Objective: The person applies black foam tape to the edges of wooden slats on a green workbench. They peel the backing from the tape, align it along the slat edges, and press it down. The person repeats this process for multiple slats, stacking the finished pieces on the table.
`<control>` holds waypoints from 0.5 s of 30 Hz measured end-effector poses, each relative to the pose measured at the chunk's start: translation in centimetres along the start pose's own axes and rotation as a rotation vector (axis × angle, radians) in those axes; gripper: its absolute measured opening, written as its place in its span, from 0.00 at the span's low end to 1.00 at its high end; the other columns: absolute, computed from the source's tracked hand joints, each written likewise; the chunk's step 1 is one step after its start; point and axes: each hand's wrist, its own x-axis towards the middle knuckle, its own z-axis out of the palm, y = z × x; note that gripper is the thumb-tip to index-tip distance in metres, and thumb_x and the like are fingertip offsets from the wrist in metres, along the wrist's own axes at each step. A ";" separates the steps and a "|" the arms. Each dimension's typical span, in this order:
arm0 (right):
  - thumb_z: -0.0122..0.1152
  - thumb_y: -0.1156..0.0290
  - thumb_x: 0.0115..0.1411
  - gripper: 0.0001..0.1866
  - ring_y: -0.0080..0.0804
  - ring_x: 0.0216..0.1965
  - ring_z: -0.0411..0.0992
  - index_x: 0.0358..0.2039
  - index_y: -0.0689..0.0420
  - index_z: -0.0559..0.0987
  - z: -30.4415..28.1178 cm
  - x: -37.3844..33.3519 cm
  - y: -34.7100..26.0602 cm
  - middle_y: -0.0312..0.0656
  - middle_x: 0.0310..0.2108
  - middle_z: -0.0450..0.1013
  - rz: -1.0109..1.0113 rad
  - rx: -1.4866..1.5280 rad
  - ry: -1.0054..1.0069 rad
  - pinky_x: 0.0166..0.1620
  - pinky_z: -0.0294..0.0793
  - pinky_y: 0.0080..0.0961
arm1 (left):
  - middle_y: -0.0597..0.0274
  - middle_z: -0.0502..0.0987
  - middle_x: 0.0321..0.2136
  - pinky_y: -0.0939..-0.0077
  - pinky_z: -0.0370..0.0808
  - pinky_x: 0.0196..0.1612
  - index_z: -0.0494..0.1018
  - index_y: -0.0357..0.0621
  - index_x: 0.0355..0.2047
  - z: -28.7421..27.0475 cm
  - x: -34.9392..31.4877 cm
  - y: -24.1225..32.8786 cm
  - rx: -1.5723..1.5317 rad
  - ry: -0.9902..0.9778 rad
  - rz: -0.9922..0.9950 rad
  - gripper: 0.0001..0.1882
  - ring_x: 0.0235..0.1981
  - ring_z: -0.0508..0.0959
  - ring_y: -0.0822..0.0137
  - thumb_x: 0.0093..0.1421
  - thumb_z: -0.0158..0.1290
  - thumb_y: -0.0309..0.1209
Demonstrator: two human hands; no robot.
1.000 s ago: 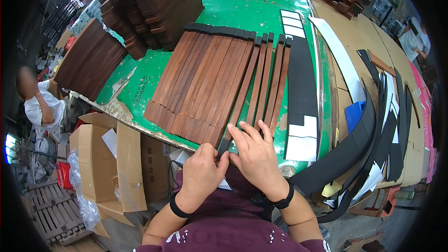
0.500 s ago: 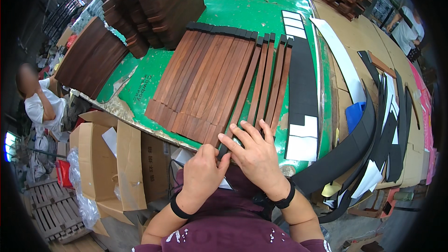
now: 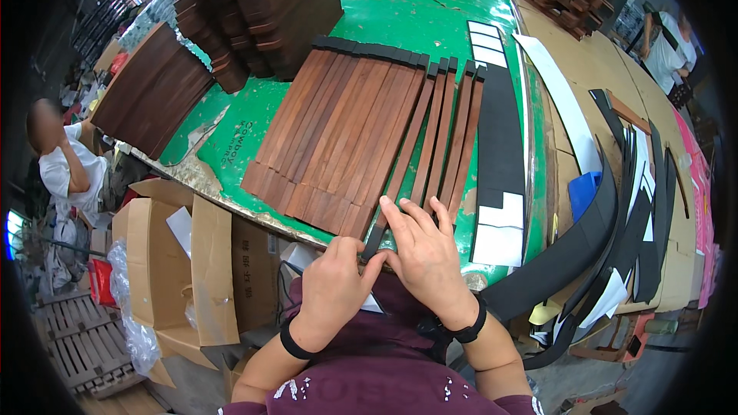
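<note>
On the green table (image 3: 400,15), a row of reddish-brown wooden slats (image 3: 338,130) lies side by side, black pieces capping their far ends. Several slats on the right (image 3: 434,138) are spread apart with gaps between them. At the near edge, one slat's end carries a black pad (image 3: 373,243). My left hand (image 3: 332,288) is closed at this end, thumb and curled fingers pinching beside the pad. Stretched fingers of my right hand (image 3: 427,265) rest over the near ends of the spread slats. Its thumb meets my left thumb; what lies beneath the palm is hidden.
Tall stacks of dark wood (image 3: 269,15) stand at the back left. A black sheet with white patches (image 3: 500,169) lies right of the slats, near curved black strips (image 3: 569,253). An opened cardboard box (image 3: 177,269) is below left. A person (image 3: 73,161) is at the left.
My right hand's fingers have shifted slightly; the finger that lay across the near slat end has drawn away, and more of the black pad shows. My left hand stays nearly in place.
</note>
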 end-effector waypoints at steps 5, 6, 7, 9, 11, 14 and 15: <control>0.79 0.68 0.52 0.45 0.43 0.64 0.73 0.70 0.59 0.71 0.1 0.0 0.1 0.41 0.57 0.79 -0.006 0.011 0.005 0.71 0.63 0.56 | 0.51 0.79 0.27 0.57 0.80 0.28 0.73 0.41 0.33 0.0 0.7 0.0 0.012 -0.017 -0.005 0.16 0.26 0.82 0.48 0.61 0.69 0.36; 0.78 0.68 0.52 0.46 0.43 0.64 0.73 0.71 0.59 0.70 0.2 -0.1 0.2 0.42 0.58 0.79 -0.012 0.008 0.004 0.70 0.63 0.56 | 0.52 0.79 0.27 0.57 0.80 0.28 0.73 0.41 0.33 0.0 0.7 0.0 0.009 -0.016 -0.003 0.16 0.26 0.82 0.48 0.62 0.69 0.36; 0.78 0.68 0.52 0.46 0.43 0.63 0.73 0.71 0.60 0.70 0.2 -0.1 0.2 0.42 0.58 0.79 -0.018 0.005 0.003 0.70 0.64 0.56 | 0.52 0.78 0.27 0.57 0.79 0.28 0.73 0.41 0.33 0.0 0.8 0.0 0.007 -0.015 -0.001 0.16 0.25 0.82 0.49 0.62 0.69 0.35; 0.78 0.68 0.52 0.46 0.43 0.64 0.73 0.71 0.60 0.70 0.0 0.0 0.2 0.42 0.58 0.79 -0.016 0.014 0.003 0.70 0.64 0.56 | 0.52 0.78 0.26 0.57 0.79 0.28 0.73 0.41 0.32 -0.2 0.8 0.1 0.012 -0.021 -0.005 0.16 0.25 0.82 0.49 0.62 0.69 0.35; 0.78 0.67 0.52 0.45 0.43 0.64 0.73 0.71 0.60 0.70 0.1 -0.1 0.2 0.42 0.58 0.79 -0.011 0.017 0.002 0.70 0.64 0.57 | 0.53 0.78 0.26 0.58 0.79 0.28 0.73 0.41 0.32 -0.2 0.9 0.1 0.007 -0.027 -0.010 0.16 0.25 0.82 0.50 0.61 0.69 0.35; 0.78 0.67 0.52 0.45 0.43 0.64 0.73 0.71 0.60 0.70 0.3 -0.2 0.3 0.42 0.59 0.78 -0.011 0.020 -0.002 0.71 0.63 0.57 | 0.54 0.78 0.25 0.58 0.79 0.28 0.73 0.41 0.31 -0.4 1.1 0.1 -0.016 -0.031 -0.033 0.15 0.24 0.81 0.52 0.60 0.70 0.34; 0.78 0.67 0.52 0.45 0.43 0.64 0.73 0.71 0.60 0.70 0.2 -0.2 0.3 0.42 0.59 0.78 -0.011 0.020 -0.004 0.71 0.63 0.57 | 0.54 0.78 0.24 0.58 0.78 0.28 0.74 0.41 0.31 -0.4 1.2 0.1 -0.030 -0.031 -0.042 0.15 0.24 0.81 0.52 0.60 0.70 0.34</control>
